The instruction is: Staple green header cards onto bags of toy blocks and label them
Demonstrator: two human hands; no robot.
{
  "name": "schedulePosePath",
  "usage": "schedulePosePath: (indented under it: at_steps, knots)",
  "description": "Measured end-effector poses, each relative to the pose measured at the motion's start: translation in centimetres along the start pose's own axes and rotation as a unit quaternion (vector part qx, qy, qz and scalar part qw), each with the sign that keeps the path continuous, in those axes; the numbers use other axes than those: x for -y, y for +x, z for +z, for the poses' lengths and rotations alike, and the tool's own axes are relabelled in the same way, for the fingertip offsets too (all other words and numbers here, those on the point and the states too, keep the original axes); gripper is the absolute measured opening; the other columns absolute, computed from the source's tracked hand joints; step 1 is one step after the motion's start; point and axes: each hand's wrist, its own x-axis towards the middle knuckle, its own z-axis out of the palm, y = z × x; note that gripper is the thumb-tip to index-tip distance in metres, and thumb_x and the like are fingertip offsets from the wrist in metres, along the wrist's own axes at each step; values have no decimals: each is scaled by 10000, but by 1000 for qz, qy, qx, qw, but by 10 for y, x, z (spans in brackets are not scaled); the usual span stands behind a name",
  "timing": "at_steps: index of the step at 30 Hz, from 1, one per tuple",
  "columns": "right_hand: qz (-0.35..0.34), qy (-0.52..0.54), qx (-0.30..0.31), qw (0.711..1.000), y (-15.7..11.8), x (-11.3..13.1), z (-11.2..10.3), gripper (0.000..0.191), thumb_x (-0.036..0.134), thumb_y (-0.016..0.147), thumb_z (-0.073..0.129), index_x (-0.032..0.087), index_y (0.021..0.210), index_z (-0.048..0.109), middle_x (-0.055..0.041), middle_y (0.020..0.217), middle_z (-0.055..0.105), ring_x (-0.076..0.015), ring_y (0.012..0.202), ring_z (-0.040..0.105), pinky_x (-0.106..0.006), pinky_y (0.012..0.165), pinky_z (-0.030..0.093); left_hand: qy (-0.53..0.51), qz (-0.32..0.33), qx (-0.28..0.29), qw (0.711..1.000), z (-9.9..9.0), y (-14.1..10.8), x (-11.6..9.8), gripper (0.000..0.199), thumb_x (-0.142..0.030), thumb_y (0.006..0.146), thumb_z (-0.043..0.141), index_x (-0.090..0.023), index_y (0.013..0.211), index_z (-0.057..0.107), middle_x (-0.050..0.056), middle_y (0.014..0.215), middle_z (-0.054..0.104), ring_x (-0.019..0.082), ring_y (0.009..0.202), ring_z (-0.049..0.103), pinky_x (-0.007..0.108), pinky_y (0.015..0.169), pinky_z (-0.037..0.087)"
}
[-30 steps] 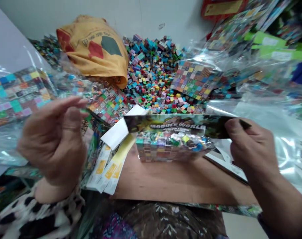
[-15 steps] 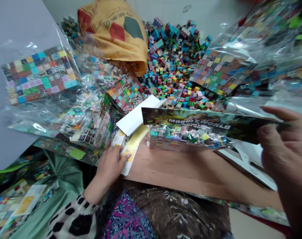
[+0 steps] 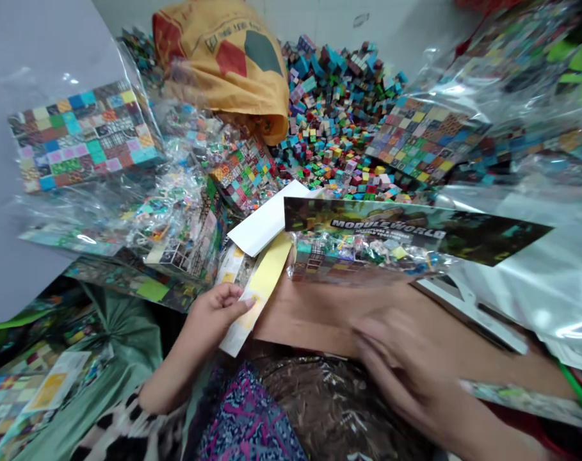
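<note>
My left hand pinches the near end of a strip of labels, yellow backing with white and orange labels, at the board's left side. A folded white card lies over the strip's far end. In front of me a clear bag of colourful cube blocks rests on the brown board, with a dark printed header card reading "MODULE WORLD" along its top. My right hand hangs over the board's near edge, apart from the bag; motion smears its fingers.
A white-and-grey stapler-like tool lies at the board's right. Loose cube blocks pile up at the back beside a yellow sack. Bagged block sets crowd the left. Clear plastic bags lie on the right.
My right hand has let go of the header card's right end and moved left and down toward me. My left hand now lifts the strip's near end slightly.
</note>
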Motion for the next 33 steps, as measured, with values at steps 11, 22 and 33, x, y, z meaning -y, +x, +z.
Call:
schedulePosePath:
  at_steps: [11,22,33]
  knots:
    - [384,465,169,779,30,6,84,416,495,681,779,171,907,648,-38,894,705,-146,764,612,-308,793,479,-141,23,85,986,48,-36,7,361,-468,692,790,-198,782,568,-12,656,665,148,557,604,281,554,513]
    - [66,-59,322,943,6,32,-34,267,51,854,491,245,963,639,-14,1055,735,-184,975,671,-298,851,470,381,448,281,758,46,-50,-56,133,-301,885,600,-211,824,676,19,864,703,246,997,629,526,1092,316]
    - [95,-9,82,992,13,-8,-30,151,307,989,515,225,1058,621,-20,954,697,-161,843,649,-293,730,514,114,-30,401,908,72,-50,-51,339,-493,682,641,-166,762,599,-52,630,484,95,560,381,238,522,264]
